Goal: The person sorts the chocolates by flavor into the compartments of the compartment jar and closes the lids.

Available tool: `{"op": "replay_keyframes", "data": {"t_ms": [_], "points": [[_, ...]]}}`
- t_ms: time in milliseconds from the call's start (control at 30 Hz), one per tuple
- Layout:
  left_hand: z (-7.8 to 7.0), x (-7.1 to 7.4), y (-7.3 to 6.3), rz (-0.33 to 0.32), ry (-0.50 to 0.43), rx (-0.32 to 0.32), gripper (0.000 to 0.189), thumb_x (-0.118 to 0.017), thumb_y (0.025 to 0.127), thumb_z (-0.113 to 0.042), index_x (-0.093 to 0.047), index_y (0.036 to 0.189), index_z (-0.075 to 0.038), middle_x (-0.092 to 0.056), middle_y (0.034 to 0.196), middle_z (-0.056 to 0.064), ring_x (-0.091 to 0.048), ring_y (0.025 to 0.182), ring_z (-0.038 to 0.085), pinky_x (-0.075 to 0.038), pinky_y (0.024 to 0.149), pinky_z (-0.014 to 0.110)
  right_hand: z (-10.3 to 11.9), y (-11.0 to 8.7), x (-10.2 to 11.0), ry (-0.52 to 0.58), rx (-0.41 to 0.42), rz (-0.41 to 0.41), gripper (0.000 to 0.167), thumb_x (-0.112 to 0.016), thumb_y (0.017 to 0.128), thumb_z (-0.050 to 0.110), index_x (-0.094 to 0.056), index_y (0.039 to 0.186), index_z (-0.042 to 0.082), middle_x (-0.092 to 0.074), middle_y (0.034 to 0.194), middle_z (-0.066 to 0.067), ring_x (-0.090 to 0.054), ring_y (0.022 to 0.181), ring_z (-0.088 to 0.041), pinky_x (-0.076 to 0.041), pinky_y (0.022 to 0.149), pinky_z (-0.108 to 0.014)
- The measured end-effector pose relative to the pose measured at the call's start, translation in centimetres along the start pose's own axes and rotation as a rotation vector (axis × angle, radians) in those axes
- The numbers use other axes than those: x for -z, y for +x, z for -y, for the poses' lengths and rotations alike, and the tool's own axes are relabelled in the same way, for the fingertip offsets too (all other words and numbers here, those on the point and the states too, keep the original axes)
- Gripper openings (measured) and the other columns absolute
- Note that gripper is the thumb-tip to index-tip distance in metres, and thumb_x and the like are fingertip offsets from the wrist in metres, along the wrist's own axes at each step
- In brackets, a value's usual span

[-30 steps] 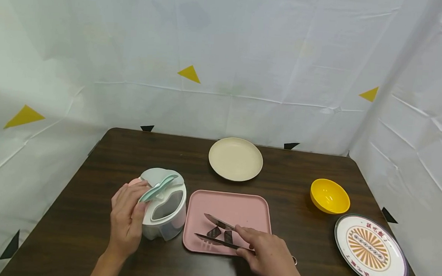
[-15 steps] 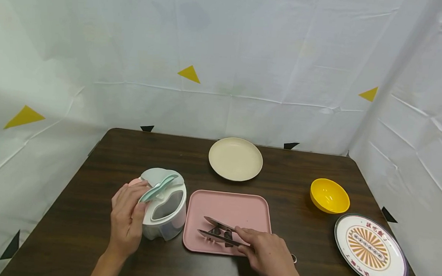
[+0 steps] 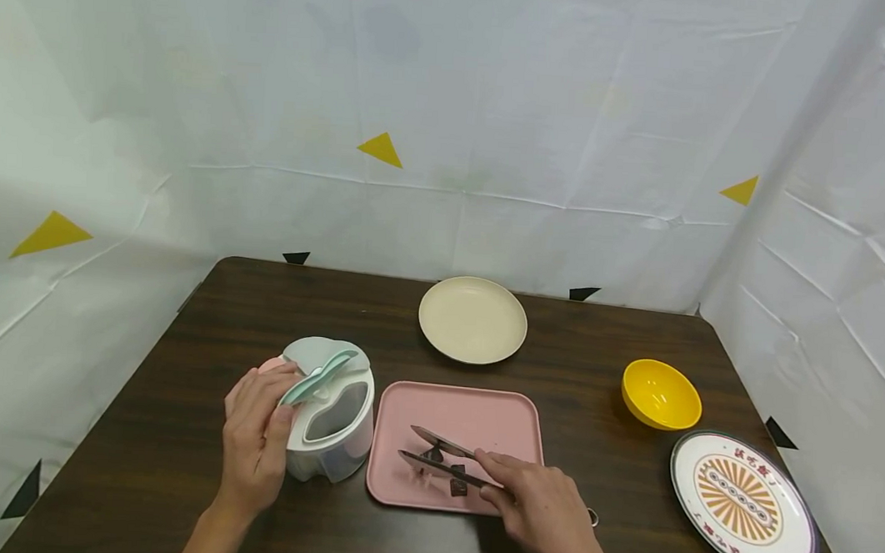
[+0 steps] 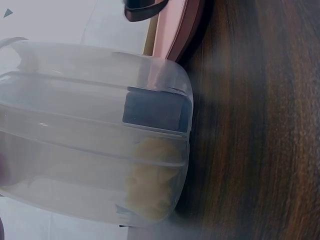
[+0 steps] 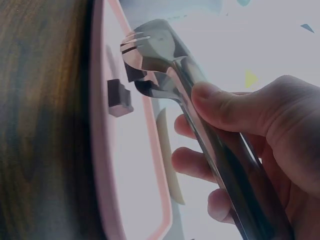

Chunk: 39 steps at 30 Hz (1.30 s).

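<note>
A round translucent container (image 3: 328, 454) with a divided lid stands left of the pink tray (image 3: 466, 407). My left hand (image 3: 257, 438) holds the lid on its left side, beside a raised mint flap (image 3: 319, 377); the open compartment shows in front of it. In the left wrist view, a dark block (image 4: 155, 110) and a yellowish lump (image 4: 152, 180) show through the container's wall. My right hand (image 3: 543, 503) grips metal tongs (image 3: 448, 459) low over the tray. One dark cube (image 3: 433, 455) lies between the tong tips, and another dark cube (image 3: 458, 480) sits on the tray nearby.
A cream plate (image 3: 473, 320) lies behind the tray. To the right stand a yellow bowl (image 3: 660, 395) and a patterned white plate (image 3: 746, 505) near the table's right edge. White sheeting (image 3: 467, 102) encloses the back and sides.
The tong arms have drawn closer together around one dark cube, which has turned and shifted slightly. The other cube has shifted slightly. My left hand keeps its place on the lid.
</note>
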State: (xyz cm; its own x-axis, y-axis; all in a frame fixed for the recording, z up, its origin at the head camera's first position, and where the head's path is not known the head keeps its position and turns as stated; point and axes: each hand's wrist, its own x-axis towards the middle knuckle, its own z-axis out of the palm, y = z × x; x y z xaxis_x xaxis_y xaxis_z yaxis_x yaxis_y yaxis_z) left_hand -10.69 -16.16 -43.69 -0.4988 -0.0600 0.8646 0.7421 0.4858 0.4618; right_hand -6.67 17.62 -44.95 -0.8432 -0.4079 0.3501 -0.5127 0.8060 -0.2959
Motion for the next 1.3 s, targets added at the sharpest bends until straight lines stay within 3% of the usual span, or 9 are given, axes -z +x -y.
{"op": "replay_keyframes", "data": {"t_ms": [233, 733, 967, 1133, 1300], "points": [[-1.0, 0.0, 0.5, -0.004, -0.008, -0.002, 0.024, -0.047, 0.093, -0.006, -0.067, 0.101, 0.006, -0.066, 0.101, 0.022, -0.058, 0.11, 0.034, -0.02, 0.108, 0.046, 0.3, 0.4, 1.2, 0.021, 0.004, -0.07, 0.05, -0.082, 0.078, 0.023, -0.069, 0.126, 0.026, -0.071, 0.114, 0.01, -0.072, 0.086, -0.014, -0.053, 0.064, -0.034], [-1.5, 0.0, 0.9, -0.008, -0.01, -0.009, 0.024, -0.048, 0.093, -0.006, -0.067, 0.101, 0.007, -0.066, 0.1, 0.022, -0.059, 0.109, 0.034, -0.021, 0.108, 0.046, 2.1, 2.6, 3.8, 0.111, 0.183, -0.267, 0.052, -0.082, 0.077, 0.016, -0.068, 0.126, 0.017, -0.069, 0.118, 0.005, -0.071, 0.09, -0.014, -0.055, 0.066, -0.032], [-0.3, 0.0, 0.2, -0.005, -0.006, -0.01, 0.025, -0.048, 0.094, -0.008, -0.068, 0.102, 0.005, -0.067, 0.101, 0.021, -0.058, 0.111, 0.034, -0.02, 0.108, 0.046, 3.6, 3.9, 4.1, 0.13, 0.291, -0.33, 0.049, -0.082, 0.077, 0.014, -0.069, 0.125, 0.013, -0.07, 0.118, 0.001, -0.071, 0.092, -0.015, -0.054, 0.065, -0.03], [0.9, -0.1, -0.3, -0.005, -0.006, -0.017, 0.026, -0.048, 0.096, -0.012, -0.068, 0.103, 0.004, -0.067, 0.103, 0.02, -0.058, 0.112, 0.034, -0.021, 0.107, 0.048, 4.3, 4.8, 3.8, 0.157, 0.329, -0.336, 0.045, -0.078, 0.082, 0.017, -0.069, 0.125, 0.012, -0.069, 0.119, 0.0, -0.07, 0.099, -0.015, -0.055, 0.074, -0.032], [1.1, -0.1, -0.5, -0.005, -0.007, -0.015, 0.027, -0.048, 0.096, -0.013, -0.068, 0.104, 0.003, -0.067, 0.104, 0.019, -0.058, 0.112, 0.033, -0.021, 0.107, 0.049, 4.8, 5.5, 3.0, 0.193, 0.369, -0.332, 0.045, -0.078, 0.082, 0.015, -0.068, 0.126, 0.01, -0.069, 0.119, -0.002, -0.069, 0.1, -0.015, -0.054, 0.08, -0.031]]}}
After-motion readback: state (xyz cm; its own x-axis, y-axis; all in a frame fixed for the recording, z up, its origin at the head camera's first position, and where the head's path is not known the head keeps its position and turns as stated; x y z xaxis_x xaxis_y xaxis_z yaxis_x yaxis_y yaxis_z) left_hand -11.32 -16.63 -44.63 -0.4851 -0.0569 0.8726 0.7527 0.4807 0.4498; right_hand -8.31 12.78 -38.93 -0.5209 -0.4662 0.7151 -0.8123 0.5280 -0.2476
